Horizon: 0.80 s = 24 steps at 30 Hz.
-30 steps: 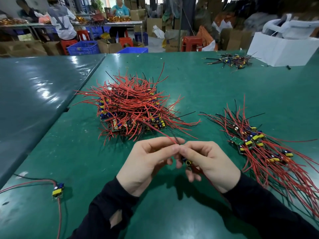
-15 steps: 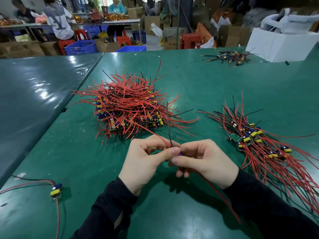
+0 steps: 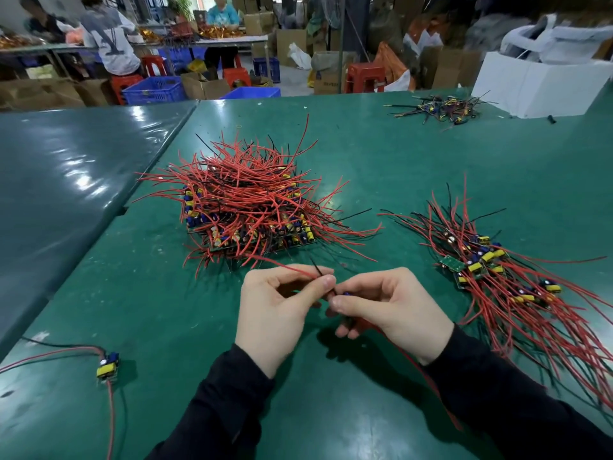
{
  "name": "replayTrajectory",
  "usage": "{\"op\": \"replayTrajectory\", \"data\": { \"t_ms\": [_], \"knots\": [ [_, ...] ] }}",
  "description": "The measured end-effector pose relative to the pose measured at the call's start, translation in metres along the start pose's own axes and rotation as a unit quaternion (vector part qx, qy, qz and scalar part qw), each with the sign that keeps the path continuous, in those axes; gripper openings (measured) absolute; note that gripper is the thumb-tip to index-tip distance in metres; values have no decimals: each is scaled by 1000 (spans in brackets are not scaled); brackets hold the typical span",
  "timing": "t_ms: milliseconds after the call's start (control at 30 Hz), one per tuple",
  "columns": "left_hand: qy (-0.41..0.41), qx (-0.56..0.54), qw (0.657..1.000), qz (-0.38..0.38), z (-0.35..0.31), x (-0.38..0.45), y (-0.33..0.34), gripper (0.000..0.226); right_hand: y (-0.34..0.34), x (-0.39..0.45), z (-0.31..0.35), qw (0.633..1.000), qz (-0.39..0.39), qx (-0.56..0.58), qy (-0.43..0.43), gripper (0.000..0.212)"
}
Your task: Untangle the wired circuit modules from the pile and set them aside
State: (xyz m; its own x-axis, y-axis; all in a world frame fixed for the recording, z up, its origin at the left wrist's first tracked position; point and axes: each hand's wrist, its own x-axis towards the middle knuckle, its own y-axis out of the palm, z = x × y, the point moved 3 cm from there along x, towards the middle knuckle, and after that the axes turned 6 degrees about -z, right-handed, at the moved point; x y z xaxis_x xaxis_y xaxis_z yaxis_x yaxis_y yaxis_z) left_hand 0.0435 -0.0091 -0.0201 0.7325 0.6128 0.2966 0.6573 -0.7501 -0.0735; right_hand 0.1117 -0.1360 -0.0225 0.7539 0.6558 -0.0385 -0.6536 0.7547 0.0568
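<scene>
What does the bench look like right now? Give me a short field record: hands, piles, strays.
left hand: pinches a red wire and a black wire
right hand: grips a small wired circuit module
tangled pile of red-wired modules: centre of green table
sorted spread of red-wired modules: right side
single stray module: near left
small far pile: back right

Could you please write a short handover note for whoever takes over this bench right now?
Left hand: pinches a red wire and a black wire at the fingertips.
Right hand: grips a small module, mostly hidden; a second red wire trails back past the wrist.
Tangled pile: mid-table, beyond the hands, still large.
Sorted modules: fanned out on the right.
One lone module lies near left; a small dark-wired cluster lies far right.
Left to do: free the held module, lay it with the sorted ones, continue through the pile.
</scene>
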Motion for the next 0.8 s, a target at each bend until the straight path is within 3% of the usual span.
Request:
{"op": "replayTrajectory", "data": {
  "t_ms": [200, 333, 500, 800],
  "knots": [
    [-13, -7, 1000, -3, -1, -2, 1, 12, 4, -4, 3, 996, -20, -74, -38, 12],
    [-37, -64, 997, 12, -4, 5, -5, 13, 2, -3, 4, 998, -15, -58, -18, 16],
    [-42, -44, 998, -23, -4, 2, -4, 17, 5, -5, 3, 993, -18, -105, -48, 16],
    [-91, -107, 990, -10, -9, 4, -8, 16, 7, -7, 7, 996, 2, -87, -32, 22]
  ]
}}
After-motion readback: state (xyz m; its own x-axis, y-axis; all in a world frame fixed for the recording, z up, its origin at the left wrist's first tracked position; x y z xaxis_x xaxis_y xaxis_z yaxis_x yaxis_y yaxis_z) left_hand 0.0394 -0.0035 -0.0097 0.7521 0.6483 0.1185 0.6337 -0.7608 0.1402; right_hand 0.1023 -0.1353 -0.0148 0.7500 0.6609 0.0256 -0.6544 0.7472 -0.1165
